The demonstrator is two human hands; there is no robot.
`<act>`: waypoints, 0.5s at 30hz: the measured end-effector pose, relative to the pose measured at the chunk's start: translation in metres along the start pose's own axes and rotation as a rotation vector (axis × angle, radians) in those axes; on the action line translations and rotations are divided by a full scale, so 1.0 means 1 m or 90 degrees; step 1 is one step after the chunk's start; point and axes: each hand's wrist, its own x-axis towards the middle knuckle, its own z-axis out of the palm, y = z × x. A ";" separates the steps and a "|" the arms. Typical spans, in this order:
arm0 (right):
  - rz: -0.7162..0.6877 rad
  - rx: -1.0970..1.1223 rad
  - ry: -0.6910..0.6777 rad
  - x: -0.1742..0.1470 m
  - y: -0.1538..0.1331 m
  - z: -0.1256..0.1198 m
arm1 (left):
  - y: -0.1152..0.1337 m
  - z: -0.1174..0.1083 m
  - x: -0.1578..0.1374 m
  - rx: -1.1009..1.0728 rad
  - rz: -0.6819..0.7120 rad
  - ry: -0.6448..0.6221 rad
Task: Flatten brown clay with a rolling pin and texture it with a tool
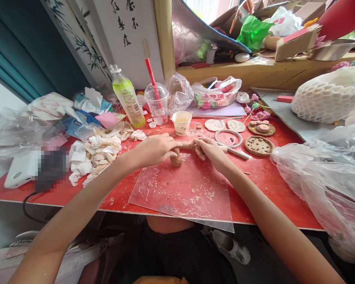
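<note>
A tan rolling pin [188, 145] lies crosswise at the far edge of a clear plastic sheet [180, 189]. My left hand [156, 150] is closed around its left end, fingers over the top. Right below those fingertips sits a lump of brown clay [176, 159], partly hidden by them; whether the thumb touches it I cannot tell. With curled fingers, my right hand [211, 152] grips the pin further right, and the pin's other end shows past the knuckles. Clay crumbs and smears mark the sheet.
Behind the pin stands a paper cup [182, 123] of liquid. A ring [228, 138], a grey rod [239, 153] and flat clay discs [258, 146] lie right. Crumpled tissues [97, 152] and a bottle [127, 98] are left. A plastic bag [322, 177] covers the right edge.
</note>
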 end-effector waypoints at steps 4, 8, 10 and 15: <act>0.006 -0.002 0.001 0.000 -0.001 0.000 | 0.004 0.008 -0.004 -0.019 -0.043 0.020; -0.003 -0.007 0.000 -0.001 -0.002 -0.001 | 0.010 0.017 -0.007 -0.154 -0.080 0.052; 0.001 -0.006 -0.003 -0.001 -0.002 -0.001 | 0.013 0.018 -0.007 -0.203 -0.078 0.074; -0.005 -0.007 -0.004 -0.002 -0.003 -0.001 | 0.020 0.012 0.000 -0.223 -0.151 0.175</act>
